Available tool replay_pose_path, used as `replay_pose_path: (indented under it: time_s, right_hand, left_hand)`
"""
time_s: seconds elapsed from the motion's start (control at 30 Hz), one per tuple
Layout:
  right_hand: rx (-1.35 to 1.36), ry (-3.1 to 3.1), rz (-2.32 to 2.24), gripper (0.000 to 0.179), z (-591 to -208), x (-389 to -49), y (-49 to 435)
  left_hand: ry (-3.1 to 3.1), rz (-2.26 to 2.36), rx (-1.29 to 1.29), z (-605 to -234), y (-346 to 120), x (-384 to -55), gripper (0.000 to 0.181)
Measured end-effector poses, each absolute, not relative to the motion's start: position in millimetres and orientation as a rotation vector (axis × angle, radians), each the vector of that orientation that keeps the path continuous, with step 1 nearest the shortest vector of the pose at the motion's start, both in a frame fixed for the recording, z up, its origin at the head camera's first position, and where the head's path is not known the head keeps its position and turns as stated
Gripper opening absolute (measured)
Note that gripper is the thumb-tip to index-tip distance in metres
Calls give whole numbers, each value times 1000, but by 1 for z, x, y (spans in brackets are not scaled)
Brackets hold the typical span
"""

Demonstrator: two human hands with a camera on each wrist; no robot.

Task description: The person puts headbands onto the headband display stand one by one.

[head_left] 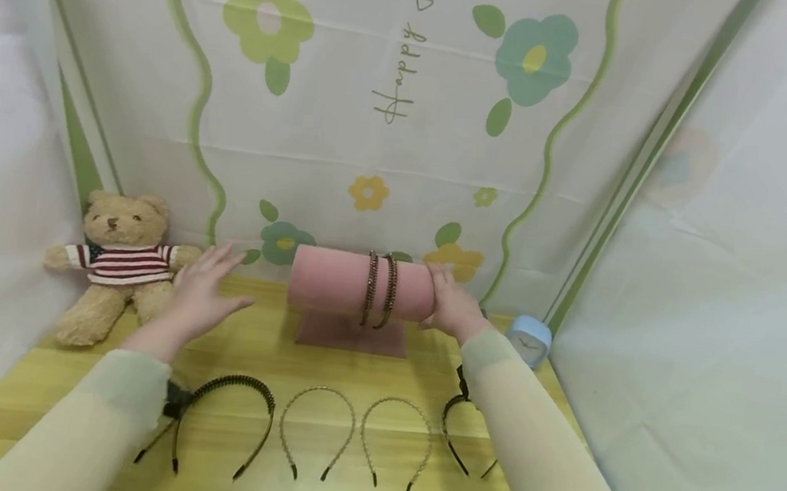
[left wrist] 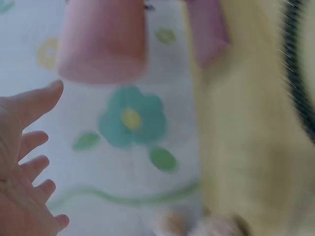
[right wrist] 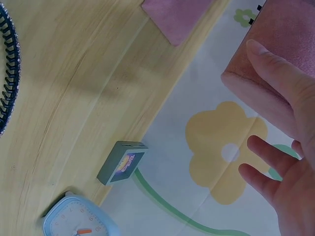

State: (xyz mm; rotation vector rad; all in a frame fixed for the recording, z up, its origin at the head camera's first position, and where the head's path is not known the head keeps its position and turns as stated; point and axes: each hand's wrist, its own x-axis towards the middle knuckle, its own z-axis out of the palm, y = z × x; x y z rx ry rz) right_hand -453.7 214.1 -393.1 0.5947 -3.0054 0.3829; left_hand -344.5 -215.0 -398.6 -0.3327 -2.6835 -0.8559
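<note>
We list one pink, fabric-covered cylinder [head_left: 332, 281] on a flat pink base [head_left: 353, 336], standing on the yellow wood-grain table [head_left: 423, 377] before a white flower-printed cloth [head_left: 335, 111]; two dark brown beaded bands [head_left: 390, 293] sit round it, side by side. Right hand [head_left: 457, 308]: at the cylinder's right end, thumb laid on its surface, two fingers extended clear of it; we cannot tell whether the hidden fingers grip. Left hand [head_left: 204, 295]: fingers spread, thumb apart, holding nothing, near the cylinder's left end. Nearer us, in a row: a black coiled headband [head_left: 235, 379], two thin gold-toned headbands [head_left: 323, 388] and a dark headband [head_left: 450, 411] partly behind the right sleeve [head_left: 526, 419]. At left, a tan plush bear [head_left: 125, 261] in a striped jumper; at right, a pale blue clock [head_left: 530, 340] near a small grey-green box [right wrist: 122, 163].
</note>
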Motion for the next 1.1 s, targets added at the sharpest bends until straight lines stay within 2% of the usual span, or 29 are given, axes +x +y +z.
replay_pose_path:
  time_s: [0.23, 0.4, 0.53, 0.7, 0.9, 1.1]
  right_hand:
    - [611, -2994, 405, 125, -391, -453, 211]
    - [593, -2999, 423, 125, -390, -454, 210]
    - [584, -3000, 426, 125, -390, -452, 212]
    - [608, -2989, 442, 123, -390, -447, 212]
    - [610, -2969, 448, 123, -390, -448, 211]
    - [605, -2970, 442, 122, -390, -447, 211]
  left_hand:
    - [-2763, -1037, -245, -443, -271, -298, 58]
    - [-2785, -1077, -219, -479, -302, -280, 38]
    - [-2836, -1157, -122, -504, -320, -271, 35]
    - [-2911, -1115, -26, -518, -335, -268, 34]
    - [-2876, -985, 34, -531, -347, -273, 42]
    - [-2888, -932, 75, -531, -350, -278, 31]
